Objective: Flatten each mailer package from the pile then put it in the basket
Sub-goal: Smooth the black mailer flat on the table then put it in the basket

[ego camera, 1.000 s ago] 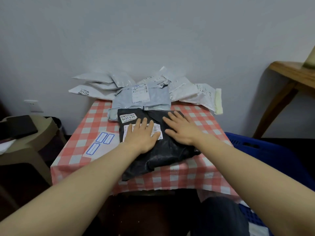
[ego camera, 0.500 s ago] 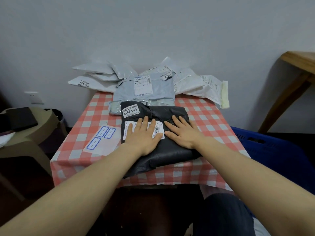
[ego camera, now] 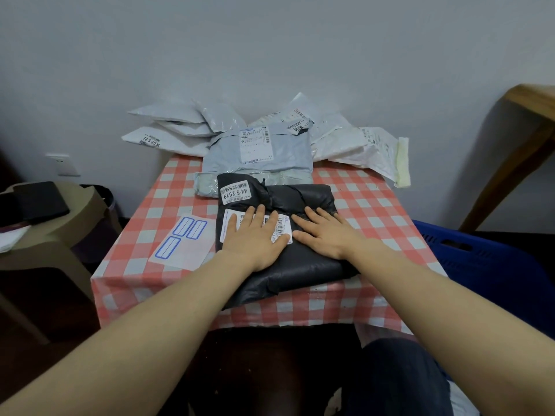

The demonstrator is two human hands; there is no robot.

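A black mailer package with white labels lies on the red-and-white checked table, near its front edge. My left hand presses flat on its white label, fingers straight. Beside it, my right hand presses flat on the package's right half. Behind it lies a grey-blue mailer, and a pile of white and grey mailers is stacked against the wall. The blue basket stands low at the table's right side.
A sheet of blue-bordered stickers lies on the table left of the black package. A beige stool with a dark item on it stands at the left. A wooden table leg rises at the right.
Both hands have slid a little toward me along the black package while staying flat on it. The camera view has shifted slightly.
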